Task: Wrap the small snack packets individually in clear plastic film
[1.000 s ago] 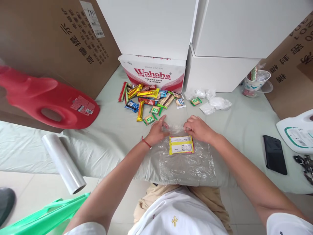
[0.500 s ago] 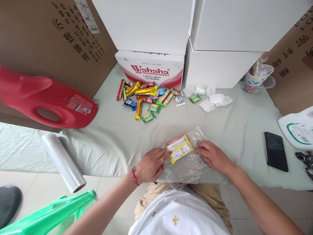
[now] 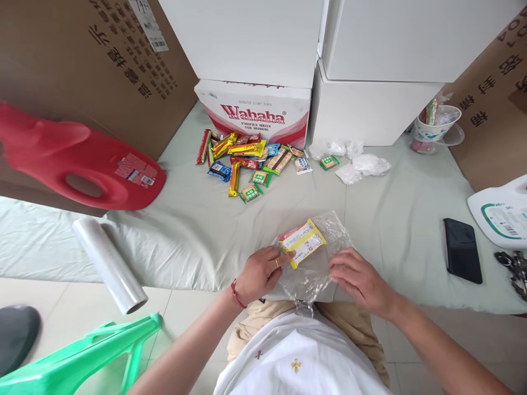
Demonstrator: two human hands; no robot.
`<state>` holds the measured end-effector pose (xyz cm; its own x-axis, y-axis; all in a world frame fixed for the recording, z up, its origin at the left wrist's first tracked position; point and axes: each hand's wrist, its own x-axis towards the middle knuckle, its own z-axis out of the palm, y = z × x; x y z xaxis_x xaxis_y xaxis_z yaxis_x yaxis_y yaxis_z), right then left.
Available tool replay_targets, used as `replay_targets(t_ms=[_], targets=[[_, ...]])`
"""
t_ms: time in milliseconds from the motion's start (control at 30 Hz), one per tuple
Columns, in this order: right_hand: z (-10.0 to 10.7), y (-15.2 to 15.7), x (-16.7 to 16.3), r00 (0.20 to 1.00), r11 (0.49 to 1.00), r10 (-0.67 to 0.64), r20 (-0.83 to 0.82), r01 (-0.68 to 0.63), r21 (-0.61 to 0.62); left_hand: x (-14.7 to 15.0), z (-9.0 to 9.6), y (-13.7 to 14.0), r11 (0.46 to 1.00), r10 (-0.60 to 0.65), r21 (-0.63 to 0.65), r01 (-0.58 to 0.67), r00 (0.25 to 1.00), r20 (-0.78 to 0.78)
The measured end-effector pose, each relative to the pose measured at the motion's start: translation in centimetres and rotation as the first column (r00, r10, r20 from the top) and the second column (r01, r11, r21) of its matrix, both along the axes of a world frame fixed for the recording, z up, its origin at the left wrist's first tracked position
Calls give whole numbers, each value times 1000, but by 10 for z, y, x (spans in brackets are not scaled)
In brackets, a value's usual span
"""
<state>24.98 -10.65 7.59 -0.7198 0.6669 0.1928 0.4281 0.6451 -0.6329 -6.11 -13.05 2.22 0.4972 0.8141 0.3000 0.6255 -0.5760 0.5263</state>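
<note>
Vs half a sec ago: both hands sit a bit nearer the body, and the plastic wrap is bunched tighter at its near edge; the snack pack lies much as it did. Left hand is curled, fingertips pinching the pack's left end thru the wrap. Right hand lies flat-ish, fingers loosely bent, pressing the wrap's right side. Pack rests tilted, inside the wrap, on the sheet-covered bench at its near edge. Snack pile lies well apart, further back.
</note>
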Motion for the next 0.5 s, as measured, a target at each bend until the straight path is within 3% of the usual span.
replay_targets(t_ms=[67,167,267,367,433,500], targets=[[17,19,-12,998,999,38,-39,-39,-16,0,1,0,1000,7,-17,-6,1000,14],[28,51,-39,997,999,40,59,-41,21,1,1,0,998,15,-56,-14,1000,26],[20,82,-74,951,999,-29,307,15,48,3,1,2,995,18,-99,-14,999,36],[7,104,-104,835,999,-27,550,-1,52,-1,3,4,976,25,-217,-2,994,105],[1,112,-116,779,998,-3,627,-38,52,-8,3,0,943,86,-331,-16,976,198],[-3,113,-121,751,997,-3,661,-49,60,-15,5,-9,905,224,-415,-90,932,284]])
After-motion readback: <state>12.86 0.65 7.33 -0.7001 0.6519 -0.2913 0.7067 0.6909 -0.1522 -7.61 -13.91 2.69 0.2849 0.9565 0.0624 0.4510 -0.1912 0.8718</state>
